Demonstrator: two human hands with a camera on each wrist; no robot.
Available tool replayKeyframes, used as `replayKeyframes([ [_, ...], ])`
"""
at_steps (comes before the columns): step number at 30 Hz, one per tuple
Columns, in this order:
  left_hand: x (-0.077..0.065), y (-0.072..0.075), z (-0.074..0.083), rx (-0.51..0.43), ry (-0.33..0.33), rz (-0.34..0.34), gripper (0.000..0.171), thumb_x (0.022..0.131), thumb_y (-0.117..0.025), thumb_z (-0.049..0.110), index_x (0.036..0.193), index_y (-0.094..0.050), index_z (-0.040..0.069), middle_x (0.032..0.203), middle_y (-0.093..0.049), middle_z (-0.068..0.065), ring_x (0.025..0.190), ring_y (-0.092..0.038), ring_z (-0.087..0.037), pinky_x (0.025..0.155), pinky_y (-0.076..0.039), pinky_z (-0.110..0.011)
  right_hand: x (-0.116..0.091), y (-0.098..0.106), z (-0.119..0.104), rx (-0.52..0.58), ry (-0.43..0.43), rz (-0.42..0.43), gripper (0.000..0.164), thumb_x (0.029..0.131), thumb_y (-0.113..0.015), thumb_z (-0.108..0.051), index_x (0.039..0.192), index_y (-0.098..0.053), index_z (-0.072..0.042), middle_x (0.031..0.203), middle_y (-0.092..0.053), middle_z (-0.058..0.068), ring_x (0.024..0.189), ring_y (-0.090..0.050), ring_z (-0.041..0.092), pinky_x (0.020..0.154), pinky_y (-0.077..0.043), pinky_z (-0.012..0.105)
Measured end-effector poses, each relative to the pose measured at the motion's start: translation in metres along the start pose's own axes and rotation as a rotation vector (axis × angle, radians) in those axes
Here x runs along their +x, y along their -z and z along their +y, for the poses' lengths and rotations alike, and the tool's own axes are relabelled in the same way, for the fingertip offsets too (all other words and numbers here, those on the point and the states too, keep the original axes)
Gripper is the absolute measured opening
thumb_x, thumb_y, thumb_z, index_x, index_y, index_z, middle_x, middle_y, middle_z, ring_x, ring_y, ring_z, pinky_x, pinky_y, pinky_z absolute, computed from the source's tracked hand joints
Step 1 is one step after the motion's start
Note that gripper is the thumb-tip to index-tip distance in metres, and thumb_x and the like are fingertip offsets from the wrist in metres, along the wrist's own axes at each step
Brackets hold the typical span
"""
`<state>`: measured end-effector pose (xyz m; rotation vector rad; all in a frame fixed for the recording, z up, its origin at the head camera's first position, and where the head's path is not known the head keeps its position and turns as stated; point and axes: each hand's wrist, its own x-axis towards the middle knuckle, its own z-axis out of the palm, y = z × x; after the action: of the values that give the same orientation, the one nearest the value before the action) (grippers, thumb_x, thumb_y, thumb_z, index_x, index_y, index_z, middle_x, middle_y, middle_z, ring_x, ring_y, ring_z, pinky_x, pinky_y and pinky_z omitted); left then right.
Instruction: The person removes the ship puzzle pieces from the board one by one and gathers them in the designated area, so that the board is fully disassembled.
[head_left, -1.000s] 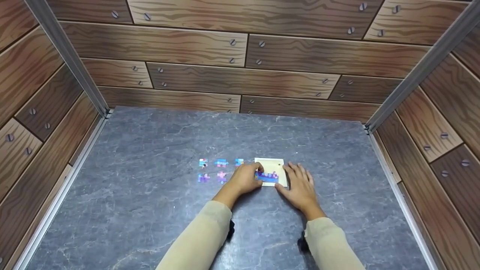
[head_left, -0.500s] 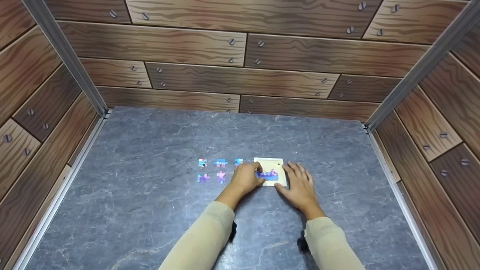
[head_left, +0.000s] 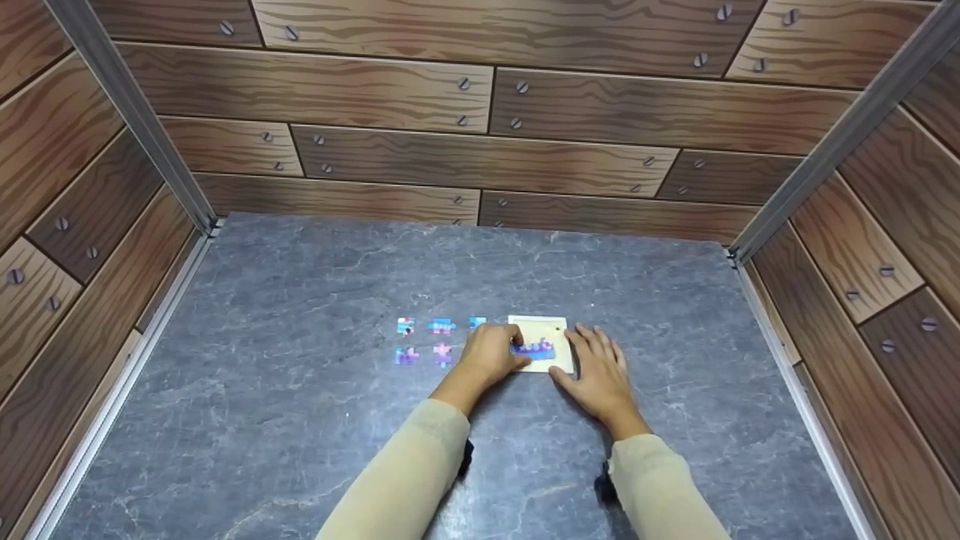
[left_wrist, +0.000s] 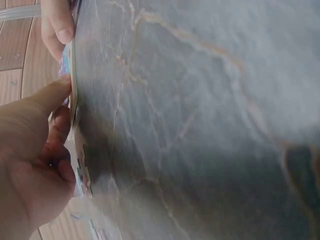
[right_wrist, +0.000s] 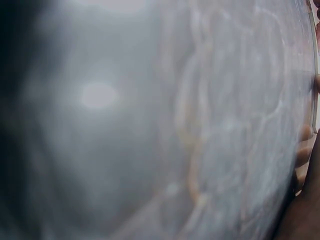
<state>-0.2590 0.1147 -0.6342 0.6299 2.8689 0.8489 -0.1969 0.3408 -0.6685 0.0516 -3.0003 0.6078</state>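
Note:
A small cream puzzle tray (head_left: 538, 328) lies flat between my hands in the head view. Along its lower part is a blue and purple strip of jigsaw pieces (head_left: 537, 350), slightly tilted against the tray's edges. My left hand (head_left: 489, 355) pinches the strip's left end between thumb and curled index finger, covering that end and the tray's left side. With fingers extended, my right hand (head_left: 600, 379) rests along the tray's right edge, thumb at the lower corner. The left wrist view shows the left thumb (left_wrist: 52, 95) at the tray's thin edge (left_wrist: 73, 92).
Several loose jigsaw pieces lie in two rows left of the tray, among them a blue one (head_left: 442, 326) and a pink one (head_left: 442, 354). Another piece (head_left: 477, 323) is partly behind my left hand. Wood-patterned walls (head_left: 390, 157) enclose the grey marbled tabletop (head_left: 300, 420).
The jigsaw strip has turned slightly and its lower edge has shifted up from the tray's lower side, with my left hand at its end. My right hand has stayed in place.

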Motion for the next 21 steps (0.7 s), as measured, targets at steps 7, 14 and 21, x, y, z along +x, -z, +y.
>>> replayKeyframes([
  [7,-0.0018,0.0012,0.0005,0.023,-0.041,-0.047,0.031,0.093,-0.086,0.034,0.117,-0.071,0.02,0.104,-0.08,0.0,0.103,-0.07,-0.028,0.093,-0.051,-0.048,0.0006,0.0012,-0.0001,0.005,-0.011,-0.017,0.083,0.098,-0.067,-0.06,0.164,-0.045,-0.015,0.175,-0.039,0.015,0.166,-0.024,0.045,0.135,-0.011,0.067],
  [14,0.0009,0.0013,-0.0006,-0.023,-0.01,-0.073,0.029,0.092,-0.087,0.035,0.116,-0.08,0.021,0.102,-0.081,0.001,0.103,-0.07,-0.024,0.103,-0.05,-0.048,0.0009,0.0007,-0.0002,-0.002,-0.016,-0.016,0.083,0.098,-0.066,-0.061,0.164,-0.045,-0.016,0.175,-0.039,0.015,0.166,-0.024,0.044,0.135,-0.012,0.066],
  [21,0.0069,-0.0009,-0.0036,-0.062,-0.034,-0.063,0.025,0.087,-0.089,0.031,0.108,-0.082,0.018,0.086,-0.077,0.004,0.082,-0.068,-0.014,0.091,-0.058,-0.045,0.0002,0.0001,-0.0002,0.006,-0.007,-0.003,0.082,0.097,-0.068,-0.06,0.162,-0.047,-0.015,0.173,-0.041,0.015,0.166,-0.026,0.045,0.134,-0.013,0.067],
])
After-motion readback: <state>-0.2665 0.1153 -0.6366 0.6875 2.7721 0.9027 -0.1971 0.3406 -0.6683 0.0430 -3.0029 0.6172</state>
